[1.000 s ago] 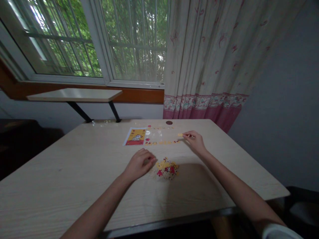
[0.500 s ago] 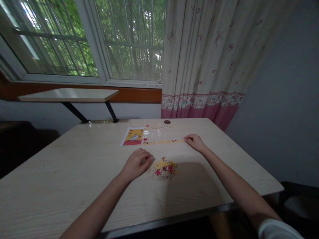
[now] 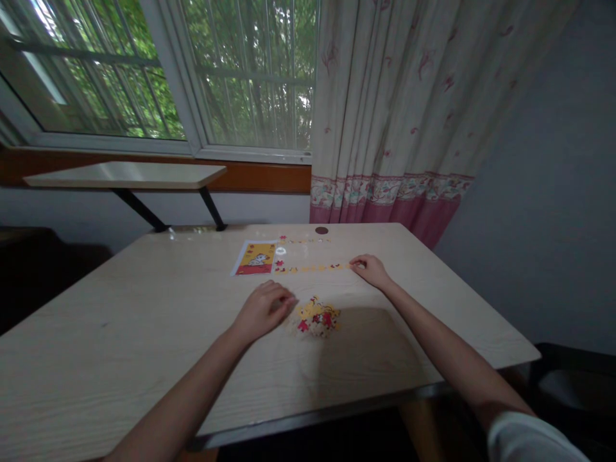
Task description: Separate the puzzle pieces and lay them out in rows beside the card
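Observation:
Beyond the pile, my right hand (image 3: 371, 271) pinches a small yellow puzzle piece (image 3: 350, 265) at the right end of a row of puzzle pieces (image 3: 312, 269). The piece is mostly covered by the fingertips. My left hand (image 3: 264, 310) rests on the table with curled fingers, thumb and forefinger tips together; whether anything is between them is too small to make out. Just right of those fingertips lies a loose pile of yellow, red and pale puzzle pieces (image 3: 317, 317). A picture sheet (image 3: 255, 258) with a white animal on yellow and red lies left of the row.
A second, shorter row of pieces (image 3: 305, 241) runs farther back on the table (image 3: 144, 321). Behind it is a dark round disc (image 3: 321, 230). A raised shelf (image 3: 129, 173) on black supports stands at the back left. A curtain (image 3: 385, 128) hangs behind the table.
My right hand has lowered the yellow piece from above the row to its right end. My left hand stays beside the pile. The view has shifted slightly.

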Demonstrator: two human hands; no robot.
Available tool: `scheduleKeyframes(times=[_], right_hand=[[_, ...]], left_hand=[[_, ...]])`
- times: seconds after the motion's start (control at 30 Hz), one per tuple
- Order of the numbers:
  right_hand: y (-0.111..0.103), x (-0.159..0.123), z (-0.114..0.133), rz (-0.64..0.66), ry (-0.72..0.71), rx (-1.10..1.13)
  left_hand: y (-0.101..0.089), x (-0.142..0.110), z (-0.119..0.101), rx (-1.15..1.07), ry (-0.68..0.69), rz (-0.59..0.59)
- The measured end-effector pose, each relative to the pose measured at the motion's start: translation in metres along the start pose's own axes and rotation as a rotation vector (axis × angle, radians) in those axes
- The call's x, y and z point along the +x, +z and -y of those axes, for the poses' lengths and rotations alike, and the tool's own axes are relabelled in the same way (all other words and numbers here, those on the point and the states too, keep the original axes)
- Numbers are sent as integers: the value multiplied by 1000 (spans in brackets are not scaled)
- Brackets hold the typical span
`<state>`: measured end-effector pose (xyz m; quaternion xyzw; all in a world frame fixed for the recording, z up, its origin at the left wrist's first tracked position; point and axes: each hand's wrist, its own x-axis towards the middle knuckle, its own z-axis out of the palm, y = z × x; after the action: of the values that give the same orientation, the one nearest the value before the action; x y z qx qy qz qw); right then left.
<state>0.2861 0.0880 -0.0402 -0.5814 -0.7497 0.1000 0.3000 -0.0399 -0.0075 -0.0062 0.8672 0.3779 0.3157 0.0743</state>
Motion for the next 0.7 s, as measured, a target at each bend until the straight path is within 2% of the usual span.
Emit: scheduleKeyframes(times=[0.33,0.47,0.57,0.7], right_hand=[[2,0,-1,4,1,55],[-5,-1,3,-15,-27,44],[-14,-7,17,-21,-173,-5],[-12,-21,56,111,-458,1]], left_hand=[[-2,1,-3,-7,0,-13],[-2,0,-2,-6,6,-8],[-2,0,-2,-1,8,-11],[-2,1,-4,-7,5,-11]])
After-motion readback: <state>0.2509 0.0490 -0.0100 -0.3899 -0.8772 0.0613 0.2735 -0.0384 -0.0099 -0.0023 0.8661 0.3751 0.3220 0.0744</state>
